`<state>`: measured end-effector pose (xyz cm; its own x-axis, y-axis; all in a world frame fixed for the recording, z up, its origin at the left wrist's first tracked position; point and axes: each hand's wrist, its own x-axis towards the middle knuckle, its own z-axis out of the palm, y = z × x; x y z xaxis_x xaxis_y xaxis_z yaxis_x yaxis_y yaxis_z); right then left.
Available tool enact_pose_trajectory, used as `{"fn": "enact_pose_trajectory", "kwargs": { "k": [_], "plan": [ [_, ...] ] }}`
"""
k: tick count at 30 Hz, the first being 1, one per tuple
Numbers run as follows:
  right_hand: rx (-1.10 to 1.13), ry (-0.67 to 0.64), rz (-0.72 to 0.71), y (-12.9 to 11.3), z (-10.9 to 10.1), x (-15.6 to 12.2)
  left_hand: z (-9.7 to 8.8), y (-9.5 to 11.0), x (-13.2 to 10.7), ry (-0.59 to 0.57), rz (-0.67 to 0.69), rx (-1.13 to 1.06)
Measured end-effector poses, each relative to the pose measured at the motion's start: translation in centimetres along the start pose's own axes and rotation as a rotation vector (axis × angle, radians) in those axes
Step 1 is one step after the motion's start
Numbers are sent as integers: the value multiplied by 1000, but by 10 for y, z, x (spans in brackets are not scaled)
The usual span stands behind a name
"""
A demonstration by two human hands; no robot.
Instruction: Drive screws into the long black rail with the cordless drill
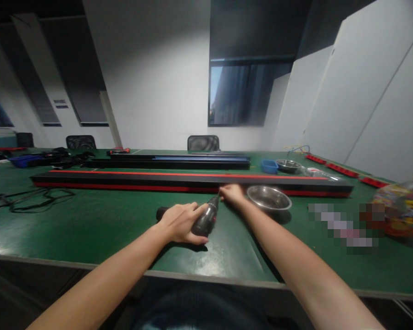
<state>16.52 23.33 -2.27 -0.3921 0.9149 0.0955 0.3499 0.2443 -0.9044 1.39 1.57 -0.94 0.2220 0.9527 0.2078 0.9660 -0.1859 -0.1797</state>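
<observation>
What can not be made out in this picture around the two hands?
- Head view: the tip of the screwdriver, in the left hand, is hidden by the right hand.
- Head view: the steel bowl is blurred inside.
- Head view: a pixelated patch covers something on the table.
- Head view: the colourful jar is cut by the right edge.
</observation>
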Motion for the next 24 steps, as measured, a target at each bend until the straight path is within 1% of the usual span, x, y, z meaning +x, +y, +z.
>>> {"fn": "enact_pose_trajectory", "kwargs": {
  "k": [5,10,17,21,24],
  "plan": [
    [-24,7,5,1,2,1,-1,1,0,1,0,3],
    [-78,29,-11,11,6,9,-1,3,-1,-14,-24,10],
    [-170,6,-95,22,6,18,3,16,-7,-17,-122,33],
    [-255,-4,-163,25,8,16,3,21,-12,-15,-184,40],
    [-324,19,-200,25,12,11,2,21,-14,-17,-203,40]
  ]
}}
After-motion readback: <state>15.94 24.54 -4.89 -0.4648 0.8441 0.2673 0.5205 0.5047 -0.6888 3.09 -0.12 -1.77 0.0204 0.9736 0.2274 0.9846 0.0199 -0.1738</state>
